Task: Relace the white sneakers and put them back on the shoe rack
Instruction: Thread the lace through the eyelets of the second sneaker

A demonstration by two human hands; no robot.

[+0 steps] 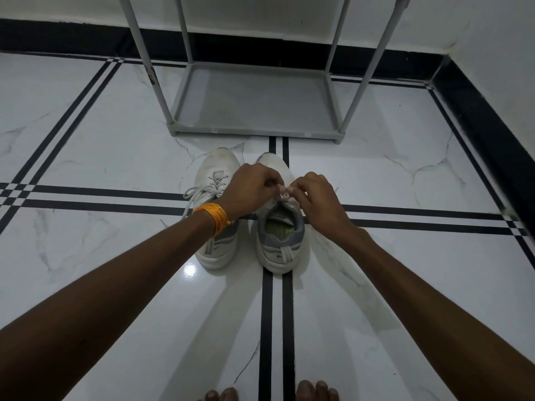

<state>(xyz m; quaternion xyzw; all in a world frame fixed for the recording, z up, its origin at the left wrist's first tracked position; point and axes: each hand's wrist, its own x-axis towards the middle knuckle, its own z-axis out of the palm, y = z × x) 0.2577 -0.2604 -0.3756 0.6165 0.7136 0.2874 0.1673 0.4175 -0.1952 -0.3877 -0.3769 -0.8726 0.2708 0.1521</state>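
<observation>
Two white sneakers stand side by side on the floor, toes pointing away from me. The left sneaker [215, 180] is laced, with loose lace ends trailing to its left. Over the right sneaker [280, 241], both hands pinch the white lace [283, 195] just above the tongue. My left hand [249, 189], with orange bangles at the wrist, holds one part of the lace. My right hand [315, 198] holds the other part, fingertips nearly touching the left's. The hands hide most of the right sneaker's lacing.
A grey shoe rack [254, 131] stands just beyond the sneakers, its bottom shelf bare and its thin legs rising out of view. White marble floor with black stripes lies all around. A wall with a black skirting runs behind and to the right. My bare toes [272, 393] show at the bottom edge.
</observation>
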